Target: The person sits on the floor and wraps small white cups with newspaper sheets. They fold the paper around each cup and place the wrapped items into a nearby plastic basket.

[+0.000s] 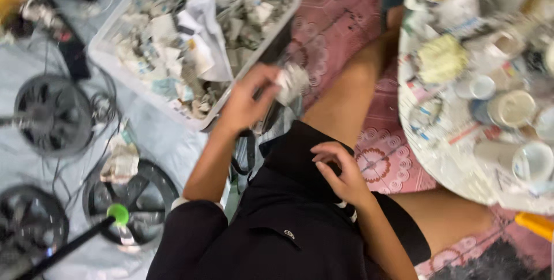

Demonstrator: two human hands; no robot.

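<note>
Seated person, viewed from above, legs bare, black garment (288, 222) across the lap. Left hand (245, 101) is raised in front of the body and closed on a small crumpled wad (293, 82) of pale paper, held just off the near corner of a white bin (104, 49). The bin sits on the floor at upper left and is filled with torn and crumpled paper scraps (173, 55); blur prevents finer reading of its contents. Right hand (340, 167) rests on the lap, touching the black garment, fingers (326, 156) curled loosely and holding nothing visible. To the person's right stands a round worktop (456, 170), its surface papered with scraps and carrying several small cups and pots (513, 107), some pale, one blue-rimmed. A pink patterned mat (346, 20) lies under the legs. On the pale sheet (167, 135) at left lie dark round fan-like frames (55, 115) with loose wires; a rod with a green knob (119, 213) crosses the nearest one.
</note>
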